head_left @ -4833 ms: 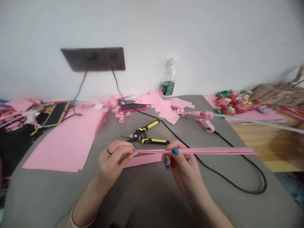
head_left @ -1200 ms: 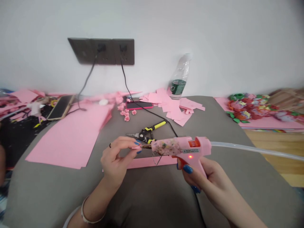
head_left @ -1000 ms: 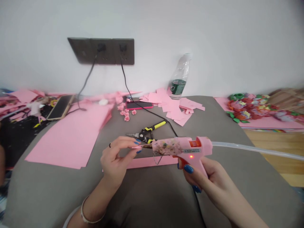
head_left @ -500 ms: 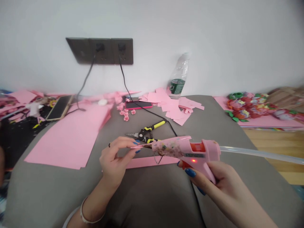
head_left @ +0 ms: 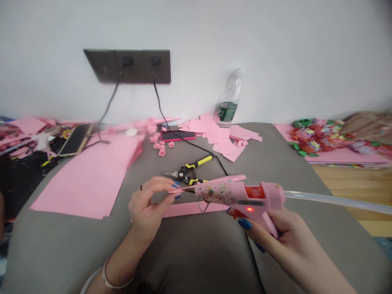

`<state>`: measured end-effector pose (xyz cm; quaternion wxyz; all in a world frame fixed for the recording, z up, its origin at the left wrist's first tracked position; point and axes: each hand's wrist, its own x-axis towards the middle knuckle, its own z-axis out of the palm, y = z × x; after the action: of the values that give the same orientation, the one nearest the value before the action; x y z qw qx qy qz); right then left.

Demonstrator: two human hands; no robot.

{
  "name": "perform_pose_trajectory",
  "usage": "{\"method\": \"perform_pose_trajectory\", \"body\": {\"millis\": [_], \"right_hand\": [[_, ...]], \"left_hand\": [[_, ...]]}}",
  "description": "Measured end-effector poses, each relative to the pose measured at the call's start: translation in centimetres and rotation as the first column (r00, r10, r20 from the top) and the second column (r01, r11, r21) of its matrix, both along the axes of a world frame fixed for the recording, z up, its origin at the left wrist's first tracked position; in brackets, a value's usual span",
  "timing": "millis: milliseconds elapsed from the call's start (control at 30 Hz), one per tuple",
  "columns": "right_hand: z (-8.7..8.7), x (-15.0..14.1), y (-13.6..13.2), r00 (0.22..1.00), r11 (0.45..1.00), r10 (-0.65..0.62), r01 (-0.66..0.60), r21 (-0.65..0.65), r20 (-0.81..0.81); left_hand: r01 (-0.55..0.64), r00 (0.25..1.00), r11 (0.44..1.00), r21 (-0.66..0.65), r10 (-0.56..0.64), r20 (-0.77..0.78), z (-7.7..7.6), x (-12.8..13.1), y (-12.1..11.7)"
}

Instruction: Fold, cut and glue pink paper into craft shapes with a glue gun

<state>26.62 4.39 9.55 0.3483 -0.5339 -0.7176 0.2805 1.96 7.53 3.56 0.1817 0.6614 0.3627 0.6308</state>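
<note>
Grey tabletop [head_left: 76,245] beneath the glue gun [head_left: 220,193]: left hand [head_left: 146,206] pinches folded pink paper [head_left: 235,178] beside its nozzle [head_left: 190,190], right hand [head_left: 290,234] grips it; a slip could burn skin.

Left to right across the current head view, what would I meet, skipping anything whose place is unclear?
Pale-edged phone → left hand pinching pink paper → glue gun, gripped by the right hand → colourful flowers.
</note>
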Motion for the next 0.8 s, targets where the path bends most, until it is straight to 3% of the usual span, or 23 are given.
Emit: {"method": "perform_pose_trajectory", "body": {"millis": [633,800], "right_hand": [[0.21,0.09,-0.35,0.998,0.996,-0.002,-0.004,0.087,0.063],[0.29,0.16,-0.37,0.998,0.999,0.007,-0.010,0.048,0.058]], "left_hand": [[0.016,1.000,1.000,0.018,-0.017,0.017,0.37,0.17,0.08],[0.012,1.000,1.000,0.016,-0.012,0.009,0.34,0.15,0.07]]}}
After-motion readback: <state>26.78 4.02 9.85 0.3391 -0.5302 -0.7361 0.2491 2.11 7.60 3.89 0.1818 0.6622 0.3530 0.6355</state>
